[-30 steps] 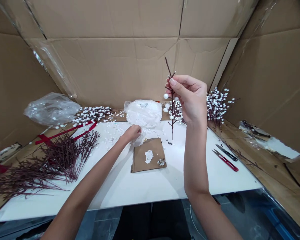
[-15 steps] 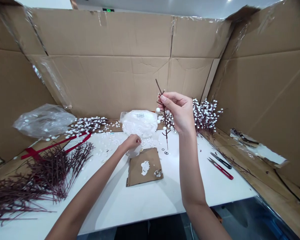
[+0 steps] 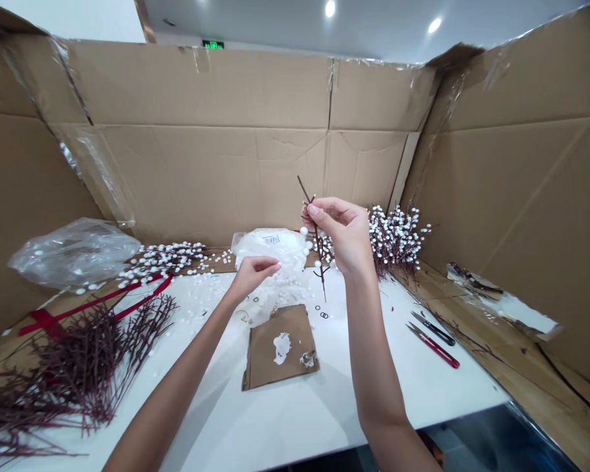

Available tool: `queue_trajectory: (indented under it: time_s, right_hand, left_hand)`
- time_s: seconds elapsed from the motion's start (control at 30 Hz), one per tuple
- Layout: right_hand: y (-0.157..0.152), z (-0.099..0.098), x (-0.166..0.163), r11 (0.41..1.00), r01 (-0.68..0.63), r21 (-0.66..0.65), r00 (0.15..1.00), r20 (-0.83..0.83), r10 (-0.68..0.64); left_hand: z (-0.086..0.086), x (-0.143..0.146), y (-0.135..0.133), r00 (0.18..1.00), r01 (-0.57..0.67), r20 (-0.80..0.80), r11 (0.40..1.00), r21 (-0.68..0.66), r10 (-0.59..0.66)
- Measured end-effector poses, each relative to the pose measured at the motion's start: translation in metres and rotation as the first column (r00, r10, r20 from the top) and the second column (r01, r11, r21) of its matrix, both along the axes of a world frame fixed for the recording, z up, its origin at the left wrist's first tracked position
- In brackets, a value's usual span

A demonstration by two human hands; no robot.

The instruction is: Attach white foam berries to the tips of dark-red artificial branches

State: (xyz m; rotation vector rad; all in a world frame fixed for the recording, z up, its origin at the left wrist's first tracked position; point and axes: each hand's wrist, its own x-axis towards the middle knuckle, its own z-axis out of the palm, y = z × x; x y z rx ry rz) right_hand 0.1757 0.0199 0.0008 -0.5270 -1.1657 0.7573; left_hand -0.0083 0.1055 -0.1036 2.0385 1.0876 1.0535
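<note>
My right hand (image 3: 343,235) is raised over the white table (image 3: 295,419) and pinches a thin dark red twig (image 3: 316,244) that carries a few white foam balls. The twig stands nearly upright, its tip above my fingers. My left hand (image 3: 252,274) hovers just left of it, in front of a clear bag of white foam balls (image 3: 269,248), with fingers pinched together; what they hold is too small to make out. Below both hands lies a brown cardboard scrap (image 3: 279,346) with a white glue blob (image 3: 281,346) on it.
A heap of bare dark red twigs (image 3: 73,360) lies at the left with a red ribbon (image 3: 88,303). Finished twigs with white balls (image 3: 396,239) stand at the back right. Red-handled snips (image 3: 432,344) lie right. A crumpled plastic bag (image 3: 73,252) sits far left. Cardboard walls enclose the table.
The camera tilted up, so everything sits lower in view. My left hand lifted off the table near the bag toward the twig. My right hand kept holding the twig.
</note>
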Motion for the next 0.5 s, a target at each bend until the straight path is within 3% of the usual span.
queue_trajectory:
  time_s: [0.03,0.07,0.13,0.2,0.27,0.37,0.5]
  right_hand:
    - [0.0,-0.001,-0.001,1.0,0.005,0.012,1.0,0.013,-0.006]
    - [0.0,-0.001,-0.001,1.0,0.012,0.025,1.0,0.028,-0.012]
    - [-0.001,-0.002,-0.004,0.998,0.025,0.056,0.998,0.057,-0.029]
    - [-0.003,-0.003,-0.007,0.995,0.058,0.086,0.994,0.084,-0.065]
    - [-0.006,-0.003,-0.01,0.987,0.107,0.116,0.986,0.112,-0.12]
    - [-0.009,-0.003,-0.014,0.975,0.151,0.166,0.974,0.142,-0.176]
    - [-0.009,-0.006,-0.018,0.953,0.213,0.217,0.95,0.179,-0.254]
  left_hand:
    - [0.015,0.003,-0.008,0.995,-0.015,0.102,1.0,0.003,0.014]
    - [0.03,0.007,-0.017,0.945,-0.006,0.328,0.999,-0.046,0.02]
    - [0.059,0.016,-0.035,0.758,0.119,0.651,0.989,-0.084,-0.036]
    - [0.081,0.027,-0.051,0.588,0.215,0.803,0.976,-0.037,-0.099]
    - [0.095,0.038,-0.061,0.457,0.252,0.882,0.968,-0.004,-0.115]
    - [0.101,0.054,-0.069,0.328,0.28,0.94,0.96,-0.002,-0.093]
    - [0.098,0.066,-0.071,0.273,0.252,0.959,0.968,0.004,-0.075]
